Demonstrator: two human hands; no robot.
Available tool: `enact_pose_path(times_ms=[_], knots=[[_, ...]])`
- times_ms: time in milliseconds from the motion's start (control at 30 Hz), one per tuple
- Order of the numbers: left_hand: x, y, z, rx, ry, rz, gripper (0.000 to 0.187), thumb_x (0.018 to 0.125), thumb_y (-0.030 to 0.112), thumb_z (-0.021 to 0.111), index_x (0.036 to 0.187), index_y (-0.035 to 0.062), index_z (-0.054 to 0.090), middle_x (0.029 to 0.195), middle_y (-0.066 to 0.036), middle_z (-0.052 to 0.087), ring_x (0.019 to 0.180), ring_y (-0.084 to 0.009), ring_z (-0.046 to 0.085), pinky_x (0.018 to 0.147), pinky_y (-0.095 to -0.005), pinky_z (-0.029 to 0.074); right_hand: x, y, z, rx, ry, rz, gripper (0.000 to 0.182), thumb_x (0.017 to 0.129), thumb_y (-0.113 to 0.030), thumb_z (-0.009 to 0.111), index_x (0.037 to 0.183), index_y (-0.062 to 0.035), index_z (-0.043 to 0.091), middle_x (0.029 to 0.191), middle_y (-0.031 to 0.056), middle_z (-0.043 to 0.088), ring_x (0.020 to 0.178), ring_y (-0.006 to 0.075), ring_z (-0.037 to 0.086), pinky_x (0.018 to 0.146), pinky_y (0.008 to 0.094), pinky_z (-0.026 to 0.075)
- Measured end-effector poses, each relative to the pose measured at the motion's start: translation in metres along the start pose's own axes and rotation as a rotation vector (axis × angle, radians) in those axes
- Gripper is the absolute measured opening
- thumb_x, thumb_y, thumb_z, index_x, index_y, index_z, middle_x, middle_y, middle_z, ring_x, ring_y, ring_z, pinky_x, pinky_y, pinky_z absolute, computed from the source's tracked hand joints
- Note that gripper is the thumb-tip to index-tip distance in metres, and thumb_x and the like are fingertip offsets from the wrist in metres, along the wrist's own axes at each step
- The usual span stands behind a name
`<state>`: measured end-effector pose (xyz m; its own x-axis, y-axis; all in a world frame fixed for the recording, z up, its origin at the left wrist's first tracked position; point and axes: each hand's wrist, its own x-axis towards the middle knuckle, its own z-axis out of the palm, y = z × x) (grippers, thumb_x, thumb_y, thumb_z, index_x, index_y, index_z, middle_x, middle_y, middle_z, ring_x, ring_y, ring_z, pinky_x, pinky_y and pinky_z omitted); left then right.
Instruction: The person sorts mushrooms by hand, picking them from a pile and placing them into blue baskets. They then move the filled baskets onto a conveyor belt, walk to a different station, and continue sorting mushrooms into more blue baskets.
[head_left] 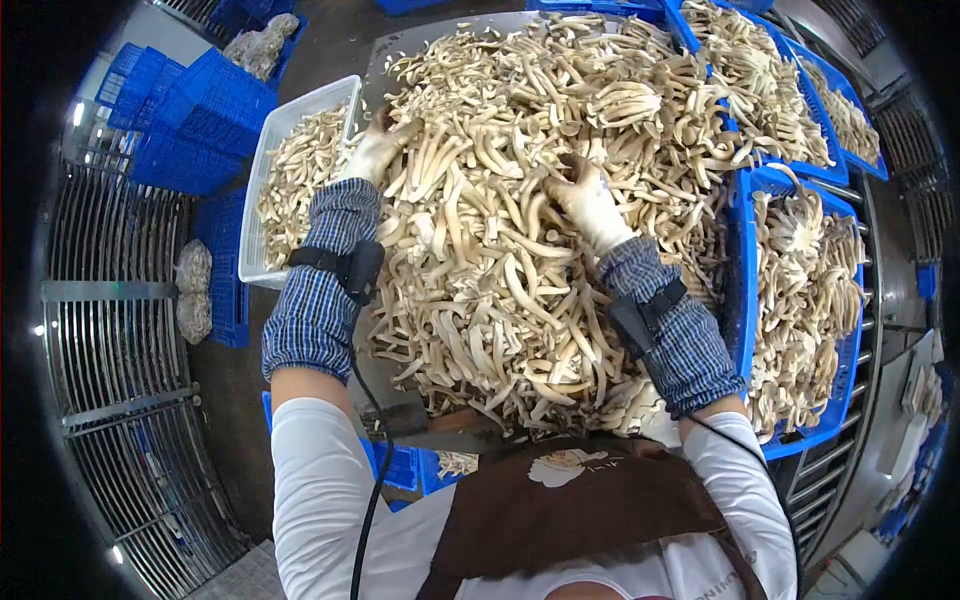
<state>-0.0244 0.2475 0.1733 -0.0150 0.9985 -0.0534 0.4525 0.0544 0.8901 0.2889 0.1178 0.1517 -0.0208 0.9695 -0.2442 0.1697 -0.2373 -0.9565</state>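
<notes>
Mushrooms (490, 290) are lying heaped across the bench (392, 52); the left hand (378, 152) is reaching in near its left edge, fingers spread, the right hand (588, 205) touching mid-heap, thumb and fingers parted.

Stacked blue crates (205, 110) stand near a barred frame (110, 291), seemingly metal.

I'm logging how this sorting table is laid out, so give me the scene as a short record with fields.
Left hand: at mushroom pile's left edge, beside white basket
Right hand: at pile's middle-right
Grip: unclear, both hands
Pile: loose, long-stemmed mushrooms on table
White basket: holds mushrooms
Blue crates: right of pile, holding mushrooms
</notes>
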Motion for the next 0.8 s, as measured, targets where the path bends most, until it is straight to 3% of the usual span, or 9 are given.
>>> enact_pose_path(times_ms=[133, 267, 333, 400, 500, 567, 667, 733, 800], knots=[[-0.021, 0.024, 0.003, 0.348, -0.276, -0.018, 0.098, 0.078, 0.036, 0.079, 0.150, -0.0021, 0.025, 0.146, -0.026, 0.041, 0.133, -0.0355, 0.044, 0.112, -0.0371, 0.033, -0.015, 0.038, -0.006, 0.199, -0.305, -0.133, 0.066, 0.087, -0.012, 0.063, 0.140, 0.0105, 0.031, 0.133, 0.0233, 0.054, 0.087, 0.0217, 0.067, 0.078, 0.0299, 0.054], [-0.058, 0.040, 0.020, 0.762, -0.380, -0.001, 0.092, 0.078, 0.040, 0.076, 0.146, -0.0032, 0.031, 0.140, -0.028, 0.048, 0.128, -0.0369, 0.050, 0.104, -0.0393, 0.043, -0.047, 0.025, -0.012, 0.041, -0.155, -0.078, 0.079, 0.084, -0.013, 0.070, 0.147, 0.0055, 0.026, 0.139, 0.0308, 0.045, 0.076, 0.0222, 0.069, 0.077, 0.0294, 0.057], [-0.060, 0.019, 0.028, 0.823, -0.359, 0.074, 0.090, 0.078, 0.042, 0.075, 0.145, -0.0034, 0.034, 0.132, -0.027, 0.054, 0.122, -0.0367, 0.055, 0.101, -0.0389, 0.045, -0.055, 0.030, -0.007, -0.349, -0.395, -0.294, 0.080, 0.083, -0.011, 0.072, 0.148, 0.0048, 0.028, 0.140, 0.0278, 0.044, 0.116, 0.0292, 0.057, 0.105, 0.0353, 0.043], [-0.064, 0.015, 0.032, 0.834, -0.267, 0.201, 0.085, 0.078, 0.042, 0.074, 0.141, -0.0034, 0.041, 0.125, -0.026, 0.060, 0.114, -0.0364, 0.060, 0.097, -0.0392, 0.047, -0.065, 0.036, -0.012, 0.033, -0.533, -0.281, 0.073, 0.085, -0.014, 0.069, 0.146, 0.0057, 0.032, 0.140, 0.0251, 0.047, 0.131, 0.0273, 0.045, 0.112, 0.0354, 0.033], [-0.063, 0.028, 0.030, 0.616, -0.189, 0.132, 0.061, 0.075, 0.034, 0.076, 0.123, -0.0006, 0.061, 0.119, -0.024, 0.063, 0.109, -0.0351, 0.062, 0.093, -0.0399, 0.048, -0.051, 0.038, -0.012, -0.173, -0.238, -0.220, 0.051, 0.090, -0.020, 0.062, 0.132, 0.0047, 0.051, 0.124, 0.0242, 0.058, 0.114, 0.0285, 0.057, 0.101, 0.0362, 0.043], [-0.057, 0.031, 0.022, 0.600, -0.088, 0.176, 0.070, 0.079, 0.038, 0.076, 0.126, -0.0080, 0.053, 0.115, -0.024, 0.065, 0.109, -0.0333, 0.064, 0.092, -0.0374, 0.049, -0.036, 0.023, -0.001, -0.353, 0.113, -0.385, 0.039, 0.090, -0.024, 0.058, 0.119, 0.0029, 0.061, 0.108, 0.0241, 0.064, 0.095, 0.0345, 0.062, 0.089, 0.0423, 0.048], [-0.042, 0.024, 0.014, 0.744, -0.051, 0.091, 0.073, 0.082, 0.043, 0.072, 0.130, -0.0073, 0.050, 0.122, -0.029, 0.061, 0.116, -0.0355, 0.060, 0.097, -0.0387, 0.046, 0.017, 0.002, 0.032, -0.411, 0.127, -0.419, 0.044, 0.092, -0.029, 0.059, 0.121, 0.0046, 0.058, 0.114, 0.0268, 0.063, 0.103, 0.0373, 0.063, 0.093, 0.0405, 0.049], [-0.052, 0.040, 0.012, 0.707, -0.049, 0.052, 0.067, 0.086, 0.040, 0.067, 0.131, -0.0068, 0.049, 0.124, -0.031, 0.058, 0.117, -0.0369, 0.058, 0.099, -0.0389, 0.045, 0.058, 0.005, 0.056, -0.597, 0.049, -0.212, 0.053, 0.087, -0.033, 0.061, 0.123, 0.0051, 0.054, 0.118, 0.0290, 0.061, 0.105, 0.0398, 0.062, 0.094, 0.0436, 0.048], [-0.045, 0.012, 0.000, 0.730, -0.056, 0.177, 0.060, 0.090, 0.034, 0.063, 0.132, -0.0052, 0.048, 0.125, -0.030, 0.058, 0.117, -0.0377, 0.058, 0.099, -0.0389, 0.045, 0.075, 0.011, 0.074, -0.689, 0.024, -0.262, 0.051, 0.085, -0.030, 0.061, 0.122, 0.0037, 0.053, 0.110, 0.0284, 0.063, 0.103, 0.0400, 0.062, 0.093, 0.0464, 0.048]])
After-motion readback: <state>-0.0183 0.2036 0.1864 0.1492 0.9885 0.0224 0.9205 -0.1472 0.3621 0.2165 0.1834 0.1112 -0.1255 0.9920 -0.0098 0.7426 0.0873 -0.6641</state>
